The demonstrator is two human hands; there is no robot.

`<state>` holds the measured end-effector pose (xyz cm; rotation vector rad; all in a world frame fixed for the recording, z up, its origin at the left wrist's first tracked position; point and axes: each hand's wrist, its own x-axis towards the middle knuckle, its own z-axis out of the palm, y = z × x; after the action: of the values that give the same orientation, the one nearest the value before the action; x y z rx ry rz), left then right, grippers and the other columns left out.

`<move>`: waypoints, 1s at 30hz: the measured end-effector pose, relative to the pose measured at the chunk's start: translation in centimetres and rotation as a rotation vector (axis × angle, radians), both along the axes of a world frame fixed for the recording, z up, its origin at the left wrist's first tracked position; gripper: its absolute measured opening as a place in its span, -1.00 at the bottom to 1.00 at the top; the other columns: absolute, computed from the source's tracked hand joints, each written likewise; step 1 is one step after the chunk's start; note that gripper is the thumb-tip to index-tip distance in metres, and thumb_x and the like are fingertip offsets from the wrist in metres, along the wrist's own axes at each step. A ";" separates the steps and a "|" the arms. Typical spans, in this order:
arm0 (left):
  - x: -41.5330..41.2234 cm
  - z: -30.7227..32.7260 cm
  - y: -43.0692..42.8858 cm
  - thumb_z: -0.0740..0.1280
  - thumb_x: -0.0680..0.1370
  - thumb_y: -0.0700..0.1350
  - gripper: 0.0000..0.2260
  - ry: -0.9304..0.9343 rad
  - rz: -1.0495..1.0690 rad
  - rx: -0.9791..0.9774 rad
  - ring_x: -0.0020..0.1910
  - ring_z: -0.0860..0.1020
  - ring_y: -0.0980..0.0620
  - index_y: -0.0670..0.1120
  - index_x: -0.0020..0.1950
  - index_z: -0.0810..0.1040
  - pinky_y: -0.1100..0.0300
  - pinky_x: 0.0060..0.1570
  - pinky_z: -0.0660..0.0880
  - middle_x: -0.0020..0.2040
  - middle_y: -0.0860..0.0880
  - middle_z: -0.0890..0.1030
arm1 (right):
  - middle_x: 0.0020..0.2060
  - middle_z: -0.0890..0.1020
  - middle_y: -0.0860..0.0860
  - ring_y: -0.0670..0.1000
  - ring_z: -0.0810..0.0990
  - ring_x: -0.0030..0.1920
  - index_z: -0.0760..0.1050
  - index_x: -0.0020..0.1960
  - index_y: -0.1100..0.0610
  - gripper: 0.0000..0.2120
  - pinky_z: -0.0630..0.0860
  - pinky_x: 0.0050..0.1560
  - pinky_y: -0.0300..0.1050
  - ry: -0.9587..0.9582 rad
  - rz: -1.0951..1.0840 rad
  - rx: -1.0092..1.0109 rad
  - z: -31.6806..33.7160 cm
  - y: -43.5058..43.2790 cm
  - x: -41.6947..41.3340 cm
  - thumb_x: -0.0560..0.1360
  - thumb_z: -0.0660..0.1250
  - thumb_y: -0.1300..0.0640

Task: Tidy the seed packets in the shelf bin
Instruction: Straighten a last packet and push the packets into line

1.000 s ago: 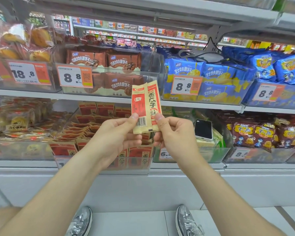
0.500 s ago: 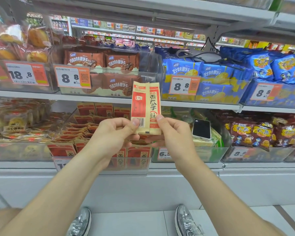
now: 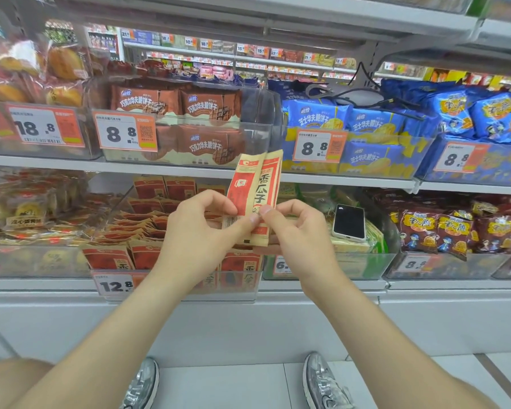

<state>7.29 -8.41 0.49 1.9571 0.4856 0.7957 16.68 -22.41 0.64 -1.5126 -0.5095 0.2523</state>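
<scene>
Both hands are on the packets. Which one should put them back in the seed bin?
Left, probably. The left hand pinches the packets over the middle of the bin; the right hand also pinches them but sits past its right edge, toward the phone.

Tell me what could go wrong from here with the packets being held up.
1. The left hand and right hand pinch the seed packets only near their lower ends. Tilted like this, they could slip apart and one could drop.
2. The phone lies loose on goods in the neighbouring bin, close to the right hand. A careless move might knock it.
3. The heap in the seed bin is loose, so pushing more in may scatter it.
</scene>
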 end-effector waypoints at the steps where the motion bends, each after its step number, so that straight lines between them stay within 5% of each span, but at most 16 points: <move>1: -0.1 0.0 0.0 0.63 0.40 0.25 -0.64 0.010 -0.005 -0.015 -0.19 0.76 0.06 0.06 -0.05 0.61 -0.12 -0.09 0.72 -0.04 0.13 0.76 | -0.18 0.79 0.08 0.13 0.80 -0.15 0.53 0.08 0.27 -0.78 0.73 -0.01 0.30 -0.020 0.008 -0.011 -0.1 0.0 0.0 0.67 0.42 0.10; 6: 0.0 -0.1 0.2 0.64 0.36 0.30 -0.62 0.036 0.009 -0.001 -0.18 0.76 0.08 0.08 -0.07 0.65 -0.10 -0.06 0.71 -0.16 0.11 0.77 | -0.16 0.80 0.05 0.16 0.80 -0.10 0.50 0.08 0.23 -0.75 0.71 0.01 0.35 -0.062 0.016 -0.048 -0.4 0.0 0.0 0.66 0.42 0.04; 11: -0.1 0.2 -0.4 0.60 0.49 0.11 -0.79 0.035 -0.027 0.075 -0.27 0.74 0.14 0.04 -0.09 0.66 0.14 -0.23 0.66 -0.23 0.08 0.75 | -0.12 0.81 -0.02 -0.01 0.80 -0.12 0.57 0.22 0.09 -0.78 0.74 -0.11 -0.01 -0.108 0.006 -0.031 -0.1 -0.1 -0.4 0.64 0.45 0.03; 15: 0.1 -0.2 -0.3 0.49 0.58 0.08 -0.85 0.105 -0.059 0.229 -0.29 0.64 0.19 0.07 -0.15 0.68 0.34 -0.32 0.50 -0.20 0.11 0.70 | -0.15 0.80 -0.03 0.08 0.80 -0.13 0.60 0.25 0.02 -0.80 0.73 -0.08 0.25 -0.224 -0.032 -0.086 -0.6 0.2 -0.2 0.66 0.42 -0.01; 20: 0.4 -0.6 0.3 0.42 0.66 0.08 -0.82 0.078 -0.155 0.292 0.03 0.64 0.13 0.11 -0.10 0.74 0.01 0.08 0.65 0.04 0.13 0.66 | -0.13 0.80 -0.03 -0.01 0.80 -0.13 0.60 0.26 0.08 -0.80 0.74 -0.02 0.20 -0.212 -0.073 -0.060 -0.5 0.1 0.1 0.68 0.41 0.04; 30: 0.8 -0.9 0.8 0.45 0.65 0.04 -0.85 0.068 -0.147 0.247 0.09 0.62 0.12 0.13 -0.11 0.75 -0.04 0.18 0.62 0.05 0.16 0.65 | -0.12 0.80 -0.03 -0.03 0.80 -0.11 0.58 0.30 0.08 -0.79 0.73 0.04 0.17 -0.200 -0.055 -0.061 -0.7 0.2 0.3 0.70 0.36 0.04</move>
<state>8.11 -7.62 -0.36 2.2258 0.2885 0.7245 16.99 -22.25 -0.02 -1.6183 -0.6225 0.0747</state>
